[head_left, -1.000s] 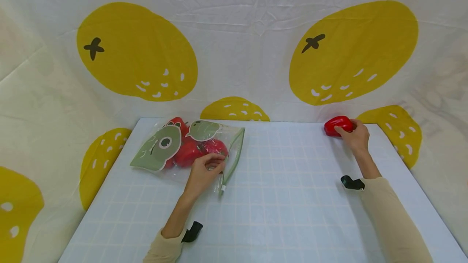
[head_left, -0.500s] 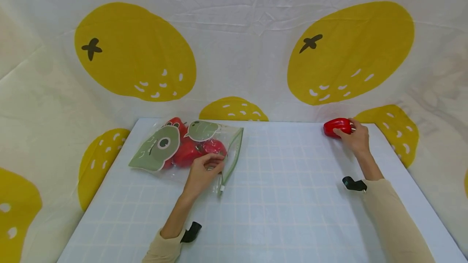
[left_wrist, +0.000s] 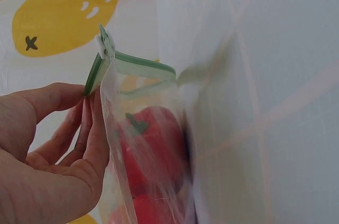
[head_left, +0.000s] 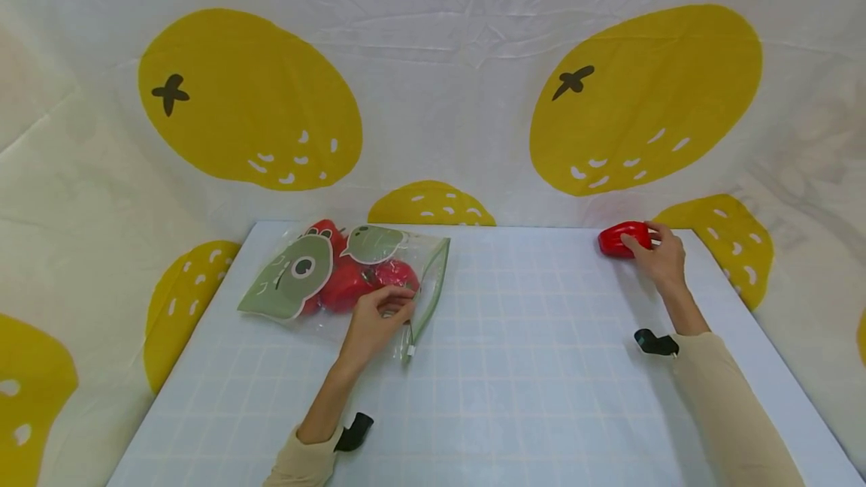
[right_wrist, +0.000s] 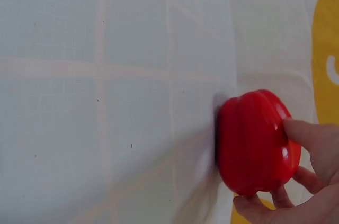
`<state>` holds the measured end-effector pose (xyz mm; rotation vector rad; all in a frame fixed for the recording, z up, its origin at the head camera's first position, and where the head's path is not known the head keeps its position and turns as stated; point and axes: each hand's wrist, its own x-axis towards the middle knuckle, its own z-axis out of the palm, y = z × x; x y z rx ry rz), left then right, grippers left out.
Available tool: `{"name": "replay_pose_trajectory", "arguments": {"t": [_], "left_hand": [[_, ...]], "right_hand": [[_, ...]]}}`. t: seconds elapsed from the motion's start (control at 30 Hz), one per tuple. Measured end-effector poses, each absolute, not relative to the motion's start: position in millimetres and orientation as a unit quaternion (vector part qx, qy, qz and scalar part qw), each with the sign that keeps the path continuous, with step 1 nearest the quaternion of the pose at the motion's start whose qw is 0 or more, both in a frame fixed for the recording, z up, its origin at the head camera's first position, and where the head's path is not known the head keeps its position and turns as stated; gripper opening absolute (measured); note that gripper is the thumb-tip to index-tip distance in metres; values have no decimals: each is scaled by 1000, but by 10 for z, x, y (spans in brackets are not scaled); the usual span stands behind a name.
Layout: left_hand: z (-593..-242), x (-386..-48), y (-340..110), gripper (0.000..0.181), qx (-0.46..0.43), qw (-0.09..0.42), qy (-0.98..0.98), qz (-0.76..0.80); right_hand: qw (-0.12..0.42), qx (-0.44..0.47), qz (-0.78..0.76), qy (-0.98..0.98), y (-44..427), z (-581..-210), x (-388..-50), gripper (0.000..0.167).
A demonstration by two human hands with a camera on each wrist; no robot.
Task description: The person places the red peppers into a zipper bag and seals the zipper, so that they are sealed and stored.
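Note:
In the head view, a clear zip bag [head_left: 283, 293] with green animal prints lies at the back left of the table, with several red bell peppers [head_left: 343, 285] inside. My left hand [head_left: 375, 319] pinches the bag's green-edged mouth between thumb and fingers; the left wrist view shows that mouth standing partly apart, a bell pepper [left_wrist: 153, 150] below it. At the back right, my right hand [head_left: 661, 255] holds a single red bell pepper [head_left: 619, 240], thumb on its near side. In the right wrist view this pepper [right_wrist: 251, 144] lies against the tabletop, fingers partly hidden behind it.
A pale blue gridded tabletop [head_left: 514, 367] spans between the hands. Behind it hangs a white cloth [head_left: 446, 111] printed with yellow fruit. A white zip slider [head_left: 410, 351] sits at the near end of the bag's mouth.
The head view has shifted slightly. The right hand and its pepper have tilted and sunk a little; the left hand keeps its pinch on the bag.

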<state>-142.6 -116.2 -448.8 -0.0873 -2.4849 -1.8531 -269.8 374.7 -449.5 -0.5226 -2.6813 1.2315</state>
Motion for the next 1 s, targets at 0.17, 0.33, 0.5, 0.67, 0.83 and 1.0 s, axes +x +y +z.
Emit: {"name": "replay_pose_trajectory", "arguments": {"t": [0.17, 0.33, 0.5, 0.67, 0.83, 1.0], "left_hand": [[-4501, -1425, -1157, 24, -30, 19, -799, -600], [-4507, -1412, -1156, 23, -30, 16, -797, -603], [-4514, -1415, -1157, 23, -29, 18, -799, -601], [-4492, -1418, -1161, 24, -27, 19, -804, -593], [-4488, -1429, -1165, 24, -27, 18, -803, -595], [-4502, -1440, -1168, 24, -33, 20, -799, -600]], "right_hand": [[72, -170, 405, -896, 3760, -4481, -2688, 71], [42, -131, 381, -914, 3823, -4466, -2677, 75], [23, -108, 383, -917, 3875, -4452, -2653, 80], [35, -112, 390, -913, 3908, -4450, -2627, 80], [44, -103, 390, -914, 3936, -4454, -2624, 77], [41, -86, 376, -922, 3946, -4452, -2622, 75]]}}
